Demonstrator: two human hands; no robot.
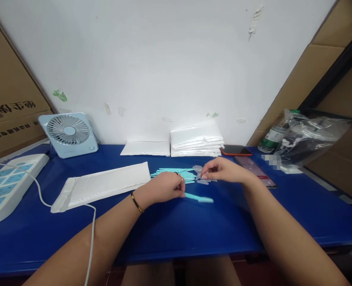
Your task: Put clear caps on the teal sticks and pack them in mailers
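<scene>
My left hand (167, 186) is closed around one end of a teal eyebrow razor (198, 198), whose other end points right, just above the blue table. Behind that hand lies a pile of similar teal eyebrow razors (188, 174), partly hidden by it. My right hand (222, 170) has its thumb and fingers bent together over several small translucent plastic caps (202, 182). What its fingertips pinch, if anything, I cannot make out. A white padded mailer (104, 184) lies left of the razors, with one corner near my left forearm.
More white mailers (195, 141) are stacked against the wall, beside a single mailer (146, 148). A small fan (68, 135), a power strip (12, 186) and a white cable (92, 234) are on the left. Phones (255, 171), a bottle (273, 137) and a plastic bag (307, 139) are on the right.
</scene>
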